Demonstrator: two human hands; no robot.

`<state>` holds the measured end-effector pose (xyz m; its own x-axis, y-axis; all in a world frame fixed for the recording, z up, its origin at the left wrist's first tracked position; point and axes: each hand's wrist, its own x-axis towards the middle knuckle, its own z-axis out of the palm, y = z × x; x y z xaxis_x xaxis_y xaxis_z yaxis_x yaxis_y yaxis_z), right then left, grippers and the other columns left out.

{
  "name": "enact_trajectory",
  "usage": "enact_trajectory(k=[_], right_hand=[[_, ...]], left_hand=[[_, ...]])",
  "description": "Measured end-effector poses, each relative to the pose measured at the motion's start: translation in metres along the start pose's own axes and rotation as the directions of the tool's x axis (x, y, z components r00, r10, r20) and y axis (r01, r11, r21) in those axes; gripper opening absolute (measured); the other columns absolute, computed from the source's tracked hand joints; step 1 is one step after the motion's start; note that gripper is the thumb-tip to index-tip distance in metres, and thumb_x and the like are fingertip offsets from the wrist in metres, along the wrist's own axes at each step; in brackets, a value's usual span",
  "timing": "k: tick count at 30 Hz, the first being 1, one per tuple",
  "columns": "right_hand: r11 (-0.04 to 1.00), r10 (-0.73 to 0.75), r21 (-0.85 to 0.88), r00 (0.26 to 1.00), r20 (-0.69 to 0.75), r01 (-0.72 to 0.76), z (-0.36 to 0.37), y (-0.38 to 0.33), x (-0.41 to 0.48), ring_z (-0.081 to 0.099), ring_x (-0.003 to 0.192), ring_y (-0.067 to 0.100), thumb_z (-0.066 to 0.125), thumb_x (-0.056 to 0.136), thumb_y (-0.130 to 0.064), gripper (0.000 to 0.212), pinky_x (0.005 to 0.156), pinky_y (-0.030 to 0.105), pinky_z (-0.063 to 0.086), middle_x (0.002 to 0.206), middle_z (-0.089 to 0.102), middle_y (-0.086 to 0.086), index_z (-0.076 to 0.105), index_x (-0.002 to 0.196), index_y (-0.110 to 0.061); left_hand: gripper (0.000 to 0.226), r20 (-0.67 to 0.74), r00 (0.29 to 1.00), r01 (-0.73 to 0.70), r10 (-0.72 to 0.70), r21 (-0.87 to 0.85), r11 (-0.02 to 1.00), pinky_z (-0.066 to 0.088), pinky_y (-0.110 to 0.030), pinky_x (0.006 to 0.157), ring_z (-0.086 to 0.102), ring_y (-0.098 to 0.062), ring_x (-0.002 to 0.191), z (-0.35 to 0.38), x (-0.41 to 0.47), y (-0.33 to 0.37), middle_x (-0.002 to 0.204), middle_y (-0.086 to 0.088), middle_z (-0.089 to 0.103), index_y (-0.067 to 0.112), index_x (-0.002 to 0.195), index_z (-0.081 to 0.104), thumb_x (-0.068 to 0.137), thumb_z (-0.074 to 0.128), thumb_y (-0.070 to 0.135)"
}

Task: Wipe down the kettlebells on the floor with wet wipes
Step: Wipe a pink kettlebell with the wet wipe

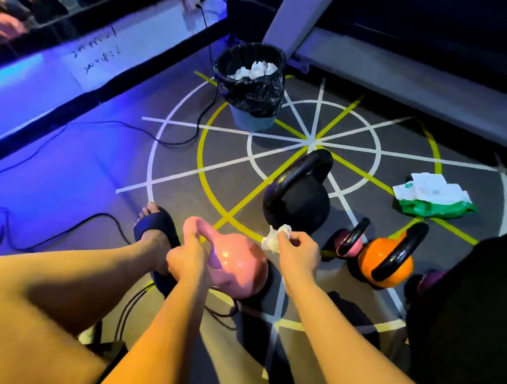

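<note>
Now the fingers of our left hand [186, 257] clamp the handle of the glossy pink kettlebell [238, 268], which stands on the floor [185, 164] beneath them. It looks heavy and slick, so the handle is the best hold. Fingers of our right hand [296, 249] pinch a limp, crumpled white wet wipe [272, 241].

Pink kettlebell [238, 268] — black kettlebell [301, 197], orange kettlebell [379, 263] — white wipe [273, 240].

White sheet [99, 55]: handwritten lines, too blurred to read. No other text legible.
</note>
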<state>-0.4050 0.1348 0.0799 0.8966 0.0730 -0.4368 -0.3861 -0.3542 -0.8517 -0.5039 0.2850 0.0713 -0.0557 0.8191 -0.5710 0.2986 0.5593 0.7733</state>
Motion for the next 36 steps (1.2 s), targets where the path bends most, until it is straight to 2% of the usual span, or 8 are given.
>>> enact_trajectory(k=[5, 8, 11, 13, 18, 24, 30, 36], right_hand=[[0.999, -0.041, 0.035, 0.999, 0.012, 0.04, -0.002, -0.019, 0.021, 0.062, 0.077, 0.017, 0.065, 0.09, -0.033, 0.016, 0.062, 0.03, 0.05, 0.08, 0.068, -0.003, 0.069, 0.081, -0.019], [0.993, -0.111, 0.03, 0.994, 0.015, 0.111, -0.008, -0.044, 0.042, 0.064, 0.083, 0.016, 0.066, 0.088, -0.036, 0.016, 0.074, 0.036, 0.052, 0.079, 0.068, -0.008, 0.069, 0.079, -0.024], [0.987, -0.158, -0.012, 0.987, 0.011, 0.158, -0.016, -0.061, 0.056, 0.064, 0.083, 0.016, 0.067, 0.087, -0.038, 0.015, 0.074, 0.034, 0.05, 0.079, 0.069, -0.009, 0.071, 0.08, -0.026], [0.986, -0.167, -0.014, 0.986, 0.005, 0.168, -0.025, -0.066, 0.065, 0.064, 0.082, 0.016, 0.067, 0.087, -0.04, 0.016, 0.074, 0.034, 0.05, 0.077, 0.069, -0.009, 0.071, 0.079, -0.027], [0.983, -0.184, -0.005, 0.983, -0.005, 0.184, -0.037, -0.077, 0.096, 0.065, 0.081, 0.014, 0.071, 0.085, -0.039, 0.013, 0.075, 0.035, 0.051, 0.075, 0.07, -0.011, 0.071, 0.076, -0.03], [0.975, -0.221, 0.001, 0.975, 0.031, 0.221, -0.042, -0.095, 0.123, 0.061, 0.069, -0.004, 0.072, 0.089, -0.028, 0.009, 0.061, 0.016, 0.045, 0.075, 0.07, -0.014, 0.072, 0.081, -0.022], [0.979, -0.202, 0.044, 0.979, 0.019, 0.201, -0.038, -0.077, 0.139, 0.067, 0.077, 0.004, 0.073, 0.087, -0.028, 0.007, 0.073, 0.028, 0.052, 0.077, 0.072, -0.011, 0.073, 0.08, -0.025], [0.981, -0.195, -0.001, 0.981, 0.013, 0.195, -0.032, -0.066, 0.135, 0.063, 0.068, 0.003, 0.073, 0.087, -0.026, 0.009, 0.066, 0.025, 0.047, 0.072, 0.071, -0.011, 0.073, 0.079, -0.023]], left_hand=[[0.068, 0.099, 0.948, -0.317, 0.304, 0.161, 0.935, 0.047, -0.034, 0.058, 0.056, -0.022, 0.057, 0.054, -0.011, 0.015, 0.058, -0.001, 0.061, 0.009, 0.068, 0.068, 0.069, 0.068, 0.077], [0.05, 0.156, 0.908, -0.414, 0.388, 0.217, 0.884, 0.046, -0.036, 0.067, 0.063, -0.023, 0.071, 0.073, 0.003, 0.034, 0.071, -0.005, 0.07, 0.017, 0.071, 0.067, 0.074, 0.074, 0.067], [0.04, 0.148, 0.903, -0.428, 0.404, 0.223, 0.876, 0.043, -0.033, 0.073, 0.067, -0.029, 0.09, 0.094, 0.016, 0.055, 0.088, -0.01, 0.073, 0.017, 0.083, 0.065, 0.078, 0.078, 0.054], [0.039, 0.158, 0.902, -0.426, 0.401, 0.188, 0.885, 0.04, -0.032, 0.072, 0.067, -0.028, 0.089, 0.112, 0.017, 0.066, 0.082, -0.008, 0.072, 0.019, 0.075, 0.061, 0.079, 0.077, 0.054], [0.065, 0.167, 0.924, -0.371, 0.345, 0.159, 0.915, 0.042, -0.025, 0.066, 0.059, -0.003, 0.071, 0.143, 0.011, 0.095, 0.071, 0.009, 0.066, 0.02, 0.074, 0.068, 0.066, 0.068, 0.085], [0.054, 0.32, 0.814, -0.581, 0.485, 0.451, 0.677, 0.046, -0.035, 0.073, 0.063, -0.022, 0.085, 0.168, 0.054, 0.121, 0.077, 0.01, 0.064, 0.027, 0.084, 0.065, 0.073, 0.064, 0.08], [0.056, 0.444, 0.68, -0.721, 0.584, 0.549, 0.422, 0.05, -0.038, 0.067, 0.06, -0.032, 0.08, 0.206, 0.084, 0.137, 0.078, -0.003, 0.066, 0.024, 0.083, 0.054, 0.077, 0.052, 0.08], [0.058, 0.491, 0.644, -0.747, 0.587, 0.57, 0.343, 0.052, -0.041, 0.069, 0.06, -0.036, 0.082, 0.216, 0.085, 0.135, 0.08, -0.005, 0.066, 0.025, 0.086, 0.051, 0.079, 0.047, 0.082]])
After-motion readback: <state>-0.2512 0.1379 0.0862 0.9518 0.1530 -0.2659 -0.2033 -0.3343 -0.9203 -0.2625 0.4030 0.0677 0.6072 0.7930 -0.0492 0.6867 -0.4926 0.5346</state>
